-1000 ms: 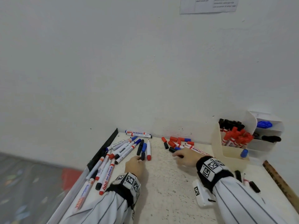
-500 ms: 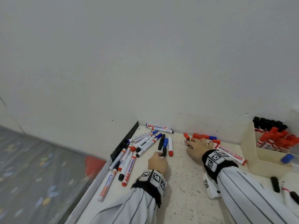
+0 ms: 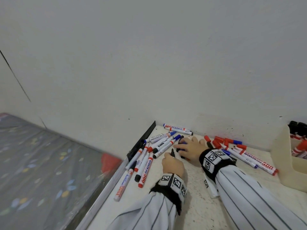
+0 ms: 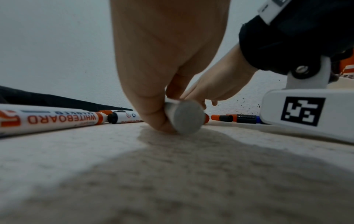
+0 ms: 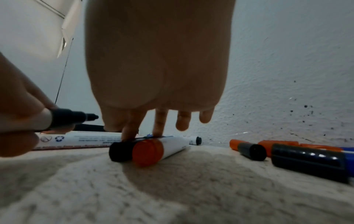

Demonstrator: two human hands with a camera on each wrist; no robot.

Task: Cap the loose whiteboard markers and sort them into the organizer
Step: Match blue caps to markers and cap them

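My left hand (image 3: 171,158) grips an uncapped black whiteboard marker (image 3: 172,153), tip pointing away from me; its white barrel end (image 4: 186,117) shows in the left wrist view. My right hand (image 3: 182,146) reaches over just beyond it, with fingers extended. Its fingertips (image 5: 131,133) press on a black cap (image 5: 119,150) that lies against a red-capped marker (image 5: 153,150). The held marker's tip (image 5: 90,117) points toward that hand. The cream organizer (image 3: 282,163) stands at the far right and holds red markers (image 3: 300,149) and black ones.
Several loose markers (image 3: 146,160) lie in a fan near the table's left edge, lined by a black strip (image 3: 142,140). Red caps (image 3: 217,142) and more markers (image 3: 255,161) lie behind my right wrist. A wall closes the back. A patterned mat (image 3: 41,163) is on the floor to the left.
My right hand has left the red caps and come left to the markers beside my left hand. The left hand has raised the uncapped black marker. The head view has swung left.
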